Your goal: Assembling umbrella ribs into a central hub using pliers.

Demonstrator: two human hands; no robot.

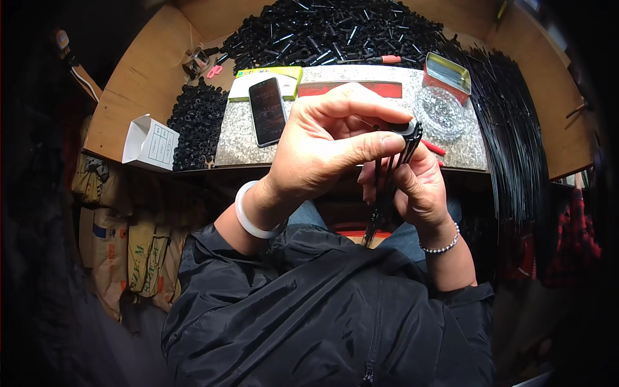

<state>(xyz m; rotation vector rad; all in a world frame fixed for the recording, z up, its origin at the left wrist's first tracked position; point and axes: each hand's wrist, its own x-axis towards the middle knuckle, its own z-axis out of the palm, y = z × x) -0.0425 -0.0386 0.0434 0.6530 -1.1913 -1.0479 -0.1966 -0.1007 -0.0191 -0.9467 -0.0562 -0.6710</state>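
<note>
My left hand [322,138] is raised over the front of the work board, its thumb and fingertips pinching a small dark grey piece [405,128]. Thin black rods [378,209] fan down from around that piece and gather into a narrow bundle below. Just right of and below it, my right hand [422,190] has its fingers closed around the upper part of the rods. Its thumb lies along them, and some fingers are hidden behind. How the rods join the grey piece is too small to tell.
Loose black tubular parts [322,35] heap at the back. Small black parts [196,122], a white box [151,143] and a phone [265,111] are left. A clear dish [440,115], open tin [447,76] and long black rods [512,122] are right. A red-handled tool [434,148] lies behind my right hand.
</note>
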